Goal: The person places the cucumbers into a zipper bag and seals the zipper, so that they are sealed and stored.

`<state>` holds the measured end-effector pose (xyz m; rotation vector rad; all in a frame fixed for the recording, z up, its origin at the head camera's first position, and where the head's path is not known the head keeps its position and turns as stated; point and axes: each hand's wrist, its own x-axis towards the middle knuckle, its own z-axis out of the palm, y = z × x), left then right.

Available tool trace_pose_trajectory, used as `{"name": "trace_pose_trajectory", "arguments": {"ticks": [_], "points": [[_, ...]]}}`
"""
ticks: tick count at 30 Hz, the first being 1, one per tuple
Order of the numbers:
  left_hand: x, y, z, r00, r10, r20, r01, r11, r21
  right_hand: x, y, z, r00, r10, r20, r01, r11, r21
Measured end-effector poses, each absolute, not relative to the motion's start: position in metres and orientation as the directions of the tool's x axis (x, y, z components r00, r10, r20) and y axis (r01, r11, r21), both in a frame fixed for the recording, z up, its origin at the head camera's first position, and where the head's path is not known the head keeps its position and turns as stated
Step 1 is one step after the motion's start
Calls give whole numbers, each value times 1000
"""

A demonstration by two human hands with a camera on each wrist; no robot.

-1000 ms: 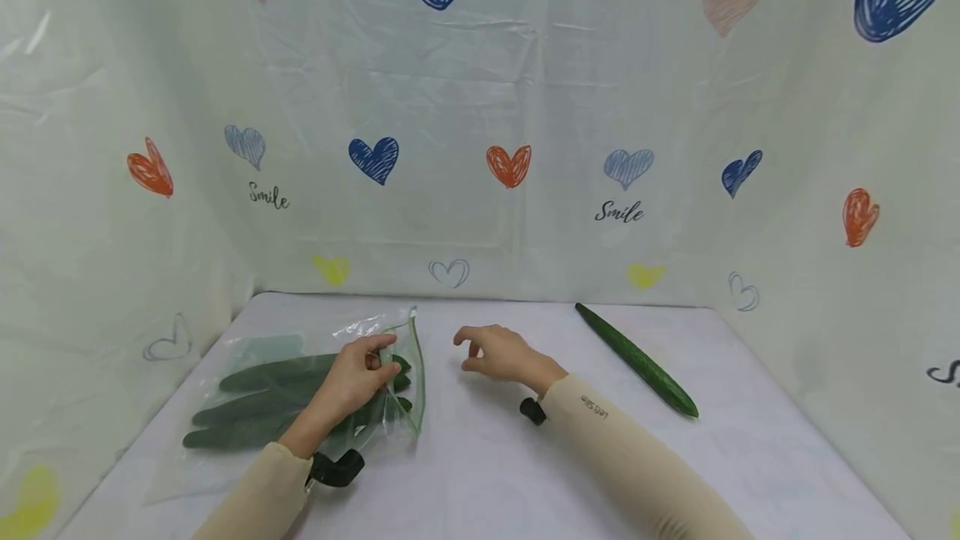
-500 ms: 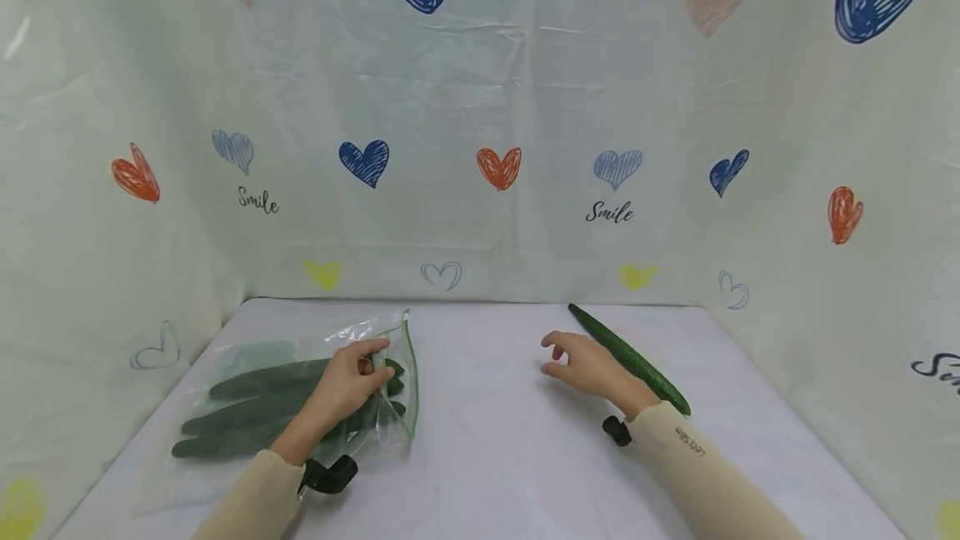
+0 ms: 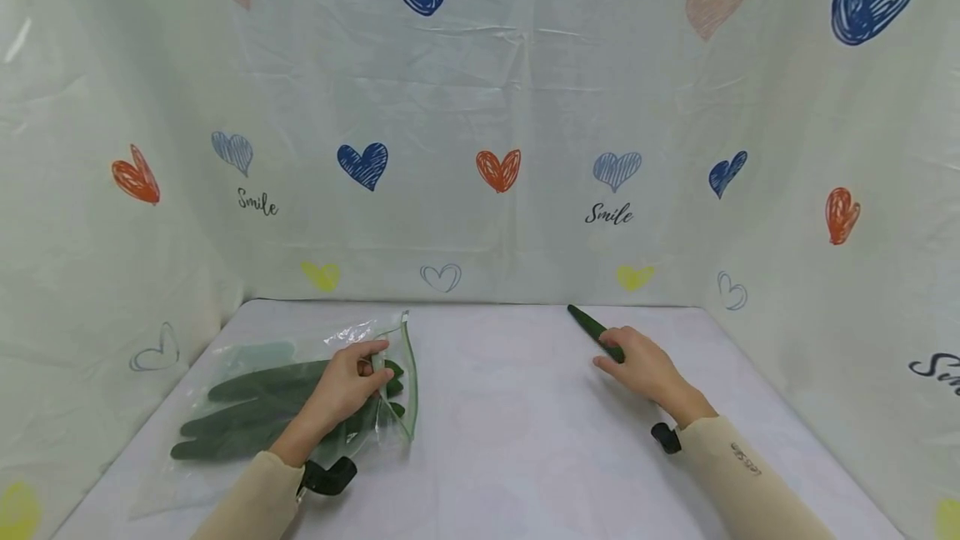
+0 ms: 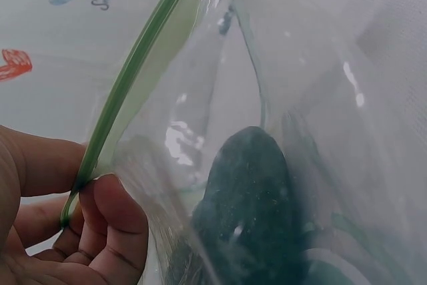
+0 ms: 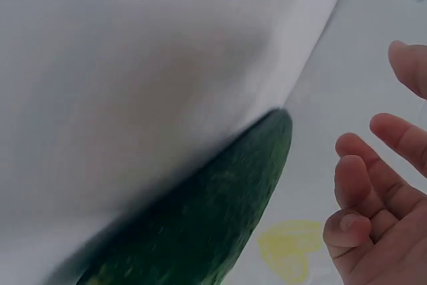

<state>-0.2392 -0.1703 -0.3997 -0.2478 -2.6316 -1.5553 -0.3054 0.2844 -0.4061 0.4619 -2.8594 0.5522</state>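
Note:
A clear zip bag with a green seal strip lies on the left of the table. Several dark green cucumbers are inside it. My left hand pinches the edge of the bag's mouth, and the left wrist view shows finger and thumb on the green strip. A single cucumber lies slantwise on the right. Above it hovers my right hand, hiding its near part in the head view. Seen from the right wrist, the fingers are spread, apart from the cucumber.
White cloth covers the table. Behind and at both sides hangs a pale curtain printed with hearts and "Smile" words. Each wrist wears a black camera mount, such as the left one.
My right hand has moved right, from the middle of the table to over the lone cucumber. The left hand keeps its pinch on the bag. The head view has shifted slightly.

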Motion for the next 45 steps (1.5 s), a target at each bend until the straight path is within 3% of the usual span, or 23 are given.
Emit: {"name": "trace_pose_trajectory", "arguments": {"ticks": [22,45], "points": [[-238,-169,-399,-987,94,133,162,476,865,-312,327,-414,-984,-170,48,-176,947,-269],[-240,-170,-401,-985,99,140,170,470,866,-313,330,-417,-980,-179,84,-194,954,-228]]}}
